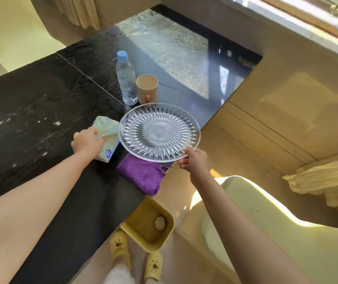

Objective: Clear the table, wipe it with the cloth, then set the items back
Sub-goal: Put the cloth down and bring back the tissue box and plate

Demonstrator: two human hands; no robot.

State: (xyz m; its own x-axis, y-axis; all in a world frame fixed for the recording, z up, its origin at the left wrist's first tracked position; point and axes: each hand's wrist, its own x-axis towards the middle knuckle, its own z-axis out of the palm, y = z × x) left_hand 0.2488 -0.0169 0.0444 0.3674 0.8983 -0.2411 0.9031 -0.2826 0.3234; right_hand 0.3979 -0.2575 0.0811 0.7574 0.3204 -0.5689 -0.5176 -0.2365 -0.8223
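My right hand [195, 160] grips the near rim of a clear cut-glass plate [159, 131], held level above the black table [31, 111] near its right edge. My left hand [87, 140] is closed on a pale patterned tissue pack [107, 137] resting on the table just left of the plate. A folded purple cloth [141, 175] lies at the table's near right edge, partly under the plate. Behind the plate stand a clear water bottle with a blue cap [126, 78] and a tan mug [146, 88], whose lower part is hidden by the plate.
Pale specks and smears mark the table's left part. A yellow bin [149, 226] with a round object inside sits on the floor below the table edge. A pale green chair [276, 232] stands at the right. Curtains hang at far right and at the back.
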